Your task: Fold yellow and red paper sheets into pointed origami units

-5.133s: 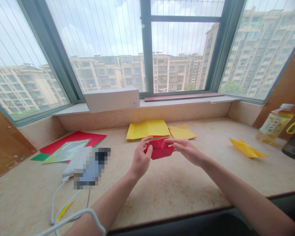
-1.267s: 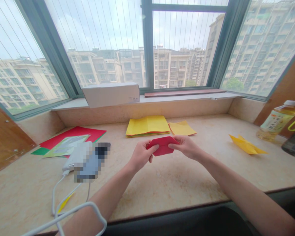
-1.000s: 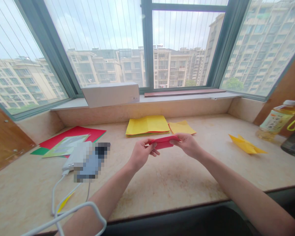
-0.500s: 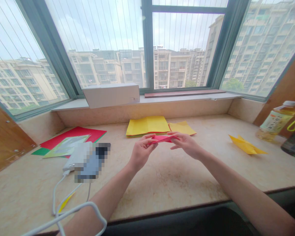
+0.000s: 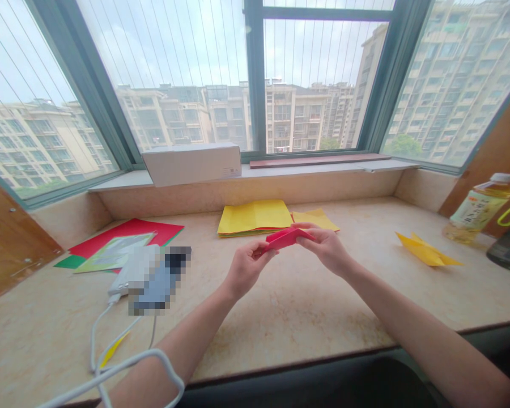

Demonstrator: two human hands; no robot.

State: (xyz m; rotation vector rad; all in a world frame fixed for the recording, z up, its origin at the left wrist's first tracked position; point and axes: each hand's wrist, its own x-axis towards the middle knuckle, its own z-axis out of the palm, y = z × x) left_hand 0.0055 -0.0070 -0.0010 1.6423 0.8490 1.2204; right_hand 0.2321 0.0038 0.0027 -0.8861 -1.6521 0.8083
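Countertop point(image 5: 306, 309): 2 hands point(image 5: 247, 268) point(image 5: 328, 248) hold 1 paper point(image 5: 285, 238).

The red paper point(image 5: 285, 238) has risen slightly; its broad front now appears narrower.

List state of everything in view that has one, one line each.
Red paper: folded, held up
Left hand: pinching red paper
Right hand: pinching red paper
Yellow paper at right: folded
Yellow-topped stack: creased top sheet
Drink bottle: capped
White device: cable plugged in
White box: looks closed
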